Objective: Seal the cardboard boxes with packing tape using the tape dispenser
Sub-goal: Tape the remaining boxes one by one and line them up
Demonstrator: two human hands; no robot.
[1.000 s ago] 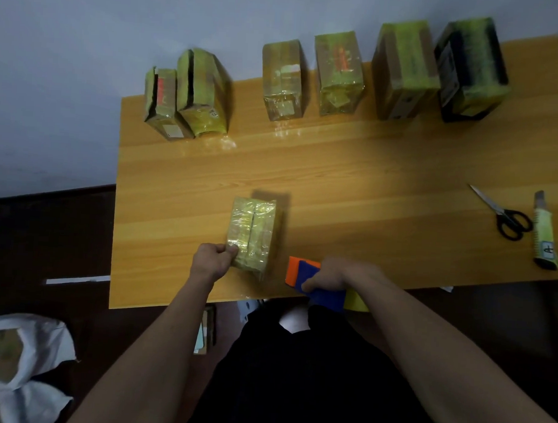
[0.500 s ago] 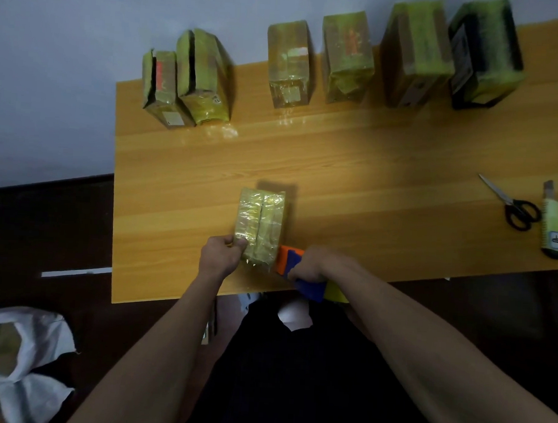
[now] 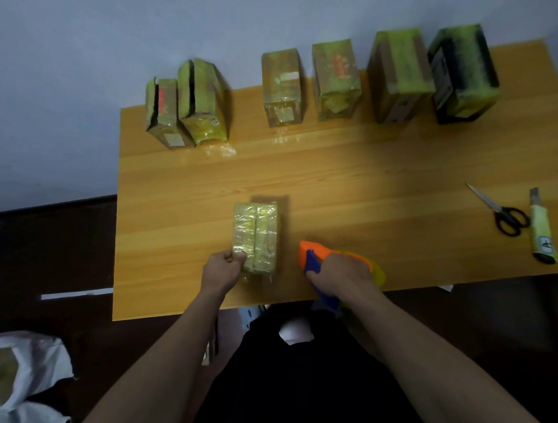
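One small cardboard box wrapped in glossy yellowish tape [image 3: 256, 237] lies near the wooden table's [image 3: 353, 189] front edge. The left hand [image 3: 224, 268] pinches its near corner; the right hand [image 3: 340, 274] grips the orange-and-blue tape dispenser [image 3: 314, 257] just beside it. The box looks light, stiff and slick, so it is best steadied at its edges.

Wooden bench [image 3: 370, 171]: six taped boxes in the back row [image 3: 401, 78], one small taped box [image 3: 257, 236] near the front edge, gripped at its near corner by the left hand [image 3: 223, 270]. Right hand [image 3: 339, 276] holds the orange-and-blue tape dispenser [image 3: 311, 255], just beside that box and apart from it. Scissors [image 3: 500, 213] and utility knife [image 3: 543, 231] lie far right.
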